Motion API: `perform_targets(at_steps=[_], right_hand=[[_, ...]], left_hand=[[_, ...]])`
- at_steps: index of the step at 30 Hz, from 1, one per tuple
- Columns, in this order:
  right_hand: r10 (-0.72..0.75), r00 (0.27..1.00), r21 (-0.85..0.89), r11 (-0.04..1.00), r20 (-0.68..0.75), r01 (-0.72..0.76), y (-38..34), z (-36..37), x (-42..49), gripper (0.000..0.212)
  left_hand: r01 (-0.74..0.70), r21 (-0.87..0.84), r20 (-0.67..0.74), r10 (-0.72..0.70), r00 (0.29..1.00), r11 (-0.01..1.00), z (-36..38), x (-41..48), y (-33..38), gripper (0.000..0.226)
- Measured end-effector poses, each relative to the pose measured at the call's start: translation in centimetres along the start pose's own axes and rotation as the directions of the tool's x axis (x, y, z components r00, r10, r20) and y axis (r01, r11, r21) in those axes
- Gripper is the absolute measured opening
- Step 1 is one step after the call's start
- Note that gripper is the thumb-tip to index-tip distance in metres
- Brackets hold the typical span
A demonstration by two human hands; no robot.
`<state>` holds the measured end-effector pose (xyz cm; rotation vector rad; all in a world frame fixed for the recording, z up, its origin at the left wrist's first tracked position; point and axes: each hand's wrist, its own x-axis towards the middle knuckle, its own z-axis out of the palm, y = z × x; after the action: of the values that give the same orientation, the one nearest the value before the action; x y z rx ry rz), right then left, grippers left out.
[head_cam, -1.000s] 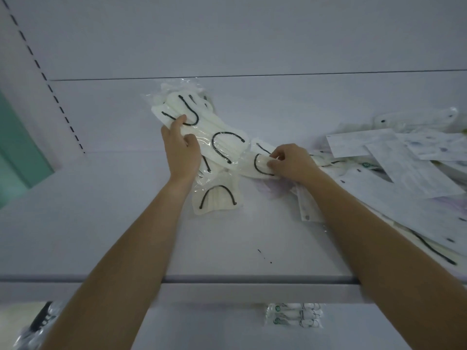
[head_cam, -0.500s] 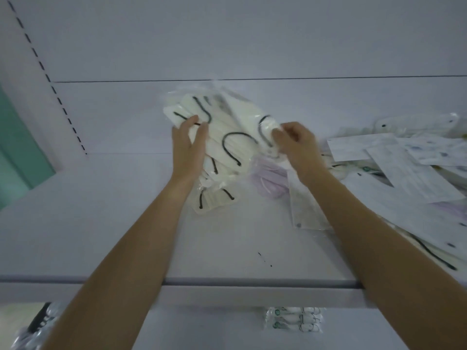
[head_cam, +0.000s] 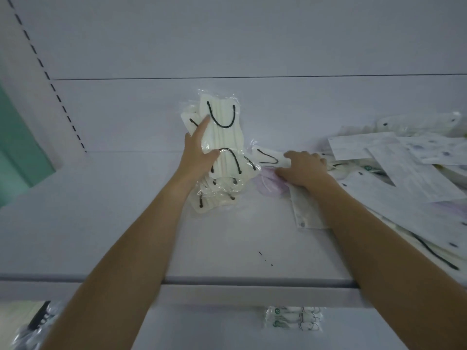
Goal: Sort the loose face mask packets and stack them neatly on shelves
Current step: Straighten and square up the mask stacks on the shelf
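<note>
The stack (head_cam: 225, 137) is clasped in the left hand (head_cam: 199, 154). Just right of it, a packet (head_cam: 266, 157) is pinched by the right hand (head_cam: 303, 170) and should be added squarely.

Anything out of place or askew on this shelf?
Yes. The loose pile on the right is splayed at mixed angles. A lilac packet lies crumpled by the right hand, which pinches a white packet. The left hand's stack fans out crookedly below.

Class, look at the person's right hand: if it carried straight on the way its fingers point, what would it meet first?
The right hand points left: first the loose cream packet at its fingertips, then probably the cream stack held by the left hand, though depth is unclear.
</note>
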<state>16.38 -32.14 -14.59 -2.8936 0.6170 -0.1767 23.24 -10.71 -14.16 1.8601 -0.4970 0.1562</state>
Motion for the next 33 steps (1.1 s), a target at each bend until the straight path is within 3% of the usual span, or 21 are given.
perform_targets(at_steps=[3, 6, 9, 11, 12, 14, 17, 19, 21, 23, 25, 28, 30, 33], right_hand=[[-0.017, 0.987, 0.024, 0.999, -0.161, 0.021, -0.3, 0.0, 0.1, 0.029], [0.033, 0.93, 0.339, 0.935, -0.365, 0.1, -0.3, -0.5, 0.1, 0.024], [0.039, 0.849, 0.669, 0.635, -0.526, 0.385, -1.0, -2.1, -0.5, 0.015], [-0.089, 0.813, 0.699, 0.461, -0.576, 0.546, -1.7, -3.0, -1.2, 0.017], [-0.199, 0.789, 0.664, 0.445, -0.581, 0.601, -2.0, -3.1, -1.5, 0.021], [-0.425, 0.733, 0.53, 0.508, -0.532, 0.679, -2.4, -2.6, -1.8, 0.021], [-0.547, 0.772, 0.401, 0.66, -0.324, 0.636, -2.8, -1.1, -1.8, 0.024], [-0.529, 0.803, 0.384, 0.706, -0.274, 0.596, -2.9, -0.5, -1.9, 0.026], [-0.452, 0.829, 0.412, 0.722, -0.328, 0.556, -2.8, -0.6, -1.7, 0.025], [-0.373, 0.84, 0.436, 0.729, -0.394, 0.528, -2.8, -0.5, -1.6, 0.026], [-0.326, 0.859, 0.464, 0.737, -0.394, 0.493, -2.8, -0.3, -1.4, 0.036], [-0.273, 0.916, 0.525, 0.755, -0.293, 0.393, -3.2, -0.1, -1.4, 0.065], [-0.371, 0.911, 0.516, 0.753, -0.178, 0.408, -3.9, 0.2, -1.9, 0.076], [-0.537, 0.833, 0.256, 0.831, 0.135, 0.494, -5.3, 1.6, -2.9, 0.077]], left_hand=[[0.048, 0.005, -0.06, -0.048, 0.997, 0.999, 0.2, 0.0, -0.1, 0.055], [0.053, 0.008, -0.105, -0.052, 0.993, 0.999, 0.2, 0.2, -0.5, 0.053], [0.057, -0.03, -0.11, -0.059, 0.992, 0.998, 0.0, 0.1, -0.3, 0.045], [0.112, -0.233, -0.071, -0.132, 0.989, 0.966, -0.1, 0.2, 0.5, 0.033], [0.155, -0.354, -0.041, -0.181, 0.983, 0.922, -0.2, 0.2, 0.9, 0.028], [0.173, -0.437, 0.049, -0.168, 0.985, 0.883, -0.2, 0.1, 1.5, 0.036], [0.17, -0.445, 0.183, -0.096, 0.978, 0.879, 0.0, -0.2, 1.2, 0.041], [0.187, -0.442, 0.255, -0.077, 0.964, 0.877, 0.0, -0.4, 1.0, 0.037], [0.209, -0.416, 0.291, -0.088, 0.953, 0.885, -0.1, -0.4, 1.0, 0.041], [0.182, -0.323, 0.272, -0.093, 0.958, 0.929, 0.0, -0.4, 1.1, 0.031], [0.099, -0.178, 0.158, -0.071, 0.985, 0.979, 0.0, -0.4, 1.1, 0.028], [0.049, -0.091, -0.165, -0.064, 0.984, 0.995, -0.7, -0.1, 0.8, 0.05], [0.03, -0.066, -0.379, -0.053, 0.924, 0.997, -1.5, 0.3, 0.6, 0.053], [0.056, -0.035, -0.528, -0.066, 0.847, 0.998, -2.4, 0.4, 0.3, 0.059]])
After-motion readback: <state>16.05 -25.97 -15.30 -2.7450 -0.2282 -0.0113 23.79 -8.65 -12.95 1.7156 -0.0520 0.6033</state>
